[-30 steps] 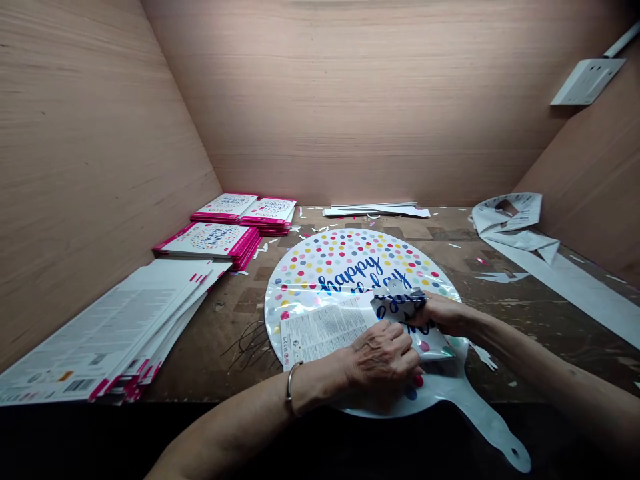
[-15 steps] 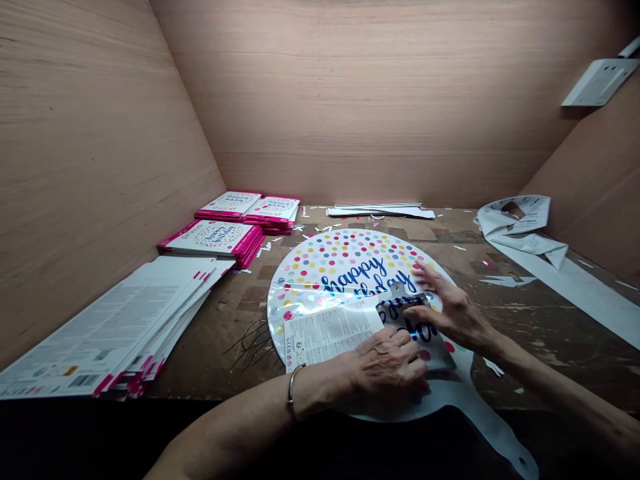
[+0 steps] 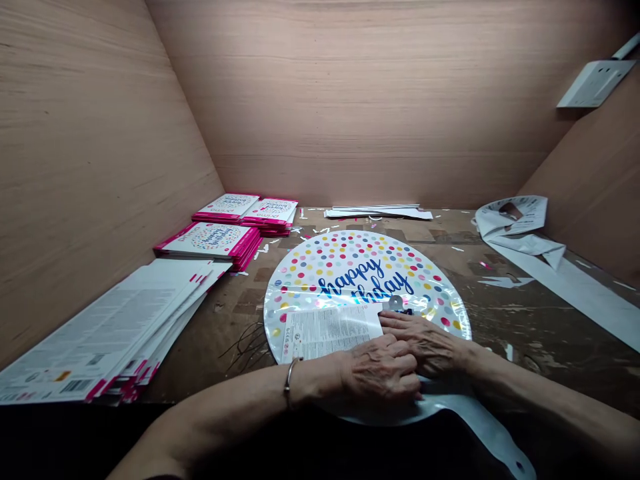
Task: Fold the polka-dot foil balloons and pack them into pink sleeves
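A round white foil balloon (image 3: 350, 253) with coloured dots and blue "happy birthday" lettering lies flat on the table, its pale tail (image 3: 493, 430) stretching past the front edge at the lower right. On top of it rests a printed card (image 3: 330, 330) covered in small text. My left hand (image 3: 383, 370), a bangle at its wrist, has curled fingers gripping foil at the card's right side; the held edge is hidden. Fingers stretched flat, my right hand (image 3: 425, 343) presses down on the folded foil beside the card, touching my left hand. A small grey disc (image 3: 395, 303) shows just above my right fingers.
At the left are printed cards (image 3: 90, 327) in a fanned pile and stacks of pink-edged folded packs (image 3: 210, 239). White paper strips (image 3: 379, 212) lie at the back, a crumpled white strip (image 3: 520, 230) at the right. Dark wires (image 3: 247, 343) poke out beside the balloon. Wooden walls surround the table.
My right hand has come down from its raised, spread pose and now lies flat over the folded foil flap, covering most of its lettering. My left hand stays nearly in place.
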{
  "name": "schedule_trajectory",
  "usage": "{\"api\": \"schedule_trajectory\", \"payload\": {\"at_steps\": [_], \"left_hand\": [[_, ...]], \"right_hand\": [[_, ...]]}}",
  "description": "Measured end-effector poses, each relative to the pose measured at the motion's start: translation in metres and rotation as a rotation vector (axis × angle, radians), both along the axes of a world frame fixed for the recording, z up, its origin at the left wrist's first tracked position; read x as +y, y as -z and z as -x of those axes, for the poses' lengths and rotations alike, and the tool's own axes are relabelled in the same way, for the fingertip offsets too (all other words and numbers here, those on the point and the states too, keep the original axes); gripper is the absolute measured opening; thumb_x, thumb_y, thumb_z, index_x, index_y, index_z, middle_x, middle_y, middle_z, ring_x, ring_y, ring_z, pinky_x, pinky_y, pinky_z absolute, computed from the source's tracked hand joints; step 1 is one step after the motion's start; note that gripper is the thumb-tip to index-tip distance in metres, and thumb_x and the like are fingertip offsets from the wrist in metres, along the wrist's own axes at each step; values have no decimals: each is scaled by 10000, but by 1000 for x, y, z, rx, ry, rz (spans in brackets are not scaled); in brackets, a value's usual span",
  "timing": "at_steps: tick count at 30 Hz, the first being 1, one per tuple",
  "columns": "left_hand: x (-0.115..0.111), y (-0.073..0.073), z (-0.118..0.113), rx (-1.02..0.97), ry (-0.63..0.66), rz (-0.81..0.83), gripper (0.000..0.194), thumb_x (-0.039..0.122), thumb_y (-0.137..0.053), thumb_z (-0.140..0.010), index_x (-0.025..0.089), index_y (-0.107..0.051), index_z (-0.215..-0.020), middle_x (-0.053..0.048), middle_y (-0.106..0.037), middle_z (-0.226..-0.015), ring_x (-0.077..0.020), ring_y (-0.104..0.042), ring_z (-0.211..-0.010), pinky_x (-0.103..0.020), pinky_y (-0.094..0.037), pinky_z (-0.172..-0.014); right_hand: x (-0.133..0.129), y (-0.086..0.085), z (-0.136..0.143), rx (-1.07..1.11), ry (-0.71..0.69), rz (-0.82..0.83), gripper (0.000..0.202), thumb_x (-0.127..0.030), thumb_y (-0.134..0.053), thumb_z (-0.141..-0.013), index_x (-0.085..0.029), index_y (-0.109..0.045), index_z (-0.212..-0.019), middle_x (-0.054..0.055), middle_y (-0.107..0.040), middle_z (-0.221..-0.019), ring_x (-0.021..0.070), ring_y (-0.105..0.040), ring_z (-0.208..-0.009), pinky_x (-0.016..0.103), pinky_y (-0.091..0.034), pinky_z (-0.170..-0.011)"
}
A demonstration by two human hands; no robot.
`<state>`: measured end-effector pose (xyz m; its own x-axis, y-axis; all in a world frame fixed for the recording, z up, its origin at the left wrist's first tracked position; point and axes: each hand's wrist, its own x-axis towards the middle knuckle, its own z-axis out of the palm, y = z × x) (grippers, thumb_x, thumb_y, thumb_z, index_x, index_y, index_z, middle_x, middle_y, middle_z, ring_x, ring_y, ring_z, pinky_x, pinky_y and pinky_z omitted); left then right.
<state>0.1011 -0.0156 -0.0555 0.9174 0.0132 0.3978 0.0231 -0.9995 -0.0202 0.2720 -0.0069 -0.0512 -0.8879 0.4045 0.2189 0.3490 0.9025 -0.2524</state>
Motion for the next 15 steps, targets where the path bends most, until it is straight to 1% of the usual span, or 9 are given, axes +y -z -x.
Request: {"api": "schedule_trajectory", "payload": {"at_steps": [2,3,4,5,7,9,10,12,15], "left_hand": [[7,-11,10,70,115,-22,276,362,-458,-883,168,-632,-792,-73,-595,-829,-161,-512,-819,-307,-403,-820],[11,-17,18,96,134,-43,277,366,-453,-888,173,-638,-814,-74,-604,-855,-165,-516,-857,-314,-398,-857],[14,-23,29,99,86,-63,289,378,-442,-894,175,-641,-842,-78,-613,-892,-175,-516,-902,-332,-389,-893],[17,-28,42,79,-43,-77,308,394,-427,-900,172,-640,-887,-88,-616,-950,-191,-511,-955,-366,-373,-929],[20,-34,71,13,-507,-53,381,447,-403,-897,154,-618,-1012,-130,-581,-1104,-254,-474,-1075,-485,-322,-976],[19,-31,99,15,-948,67,480,504,-401,-875,139,-574,-1133,-173,-509,-1228,-333,-407,-1174,-588,-281,-970],[18,-27,111,56,-1063,150,527,526,-405,-863,132,-550,-1181,-187,-468,-1276,-360,-366,-1214,-608,-267,-973],[15,-16,127,150,-1100,307,617,564,-389,-849,117,-488,-1263,-206,-381,-1351,-383,-270,-1281,-593,-246,-1003],[10,-2,133,178,-1019,442,710,621,-300,-844,126,-383,-1347,-200,-251,-1428,-359,-141,-1337,-542,-189,-1056]], "right_hand": [[-2,5,10,55,57,20,251,-219,-377,-857,-186,-589,-727,56,-606,-784,170,-519,-788,361,-415,-888],[-4,7,15,74,89,15,236,-216,-385,-858,-190,-581,-730,50,-601,-778,170,-512,-789,366,-406,-895],[-6,7,18,83,118,6,213,-213,-395,-857,-192,-581,-757,49,-604,-806,175,-510,-821,382,-382,-923],[-9,6,21,80,142,2,189,-212,-405,-857,-193,-586,-805,51,-610,-864,181,-507,-877,403,-346,-960],[-14,2,26,59,193,3,188,-210,-410,-864,-196,-587,-924,63,-595,-1033,197,-479,-1014,443,-268,-1018],[-19,-3,30,43,239,13,226,-211,-402,-874,-203,-575,-1020,74,-541,-1179,208,-427,-1128,457,-219,-1046],[-20,-5,33,36,256,22,242,-213,-398,-878,-207,-571,-1047,75,-521,-1218,210,-404,-1164,457,-208,-1053],[-20,-5,39,25,278,39,263,-207,-392,-876,-214,-582,-1058,74,-532,-1216,210,-407,-1177,441,-229,-1047],[-14,6,50,-17,295,62,274,-189,-419,-833,-198,-626,-1012,86,-611,-1104,212,-502,-1078,378,-346,-969]]}}
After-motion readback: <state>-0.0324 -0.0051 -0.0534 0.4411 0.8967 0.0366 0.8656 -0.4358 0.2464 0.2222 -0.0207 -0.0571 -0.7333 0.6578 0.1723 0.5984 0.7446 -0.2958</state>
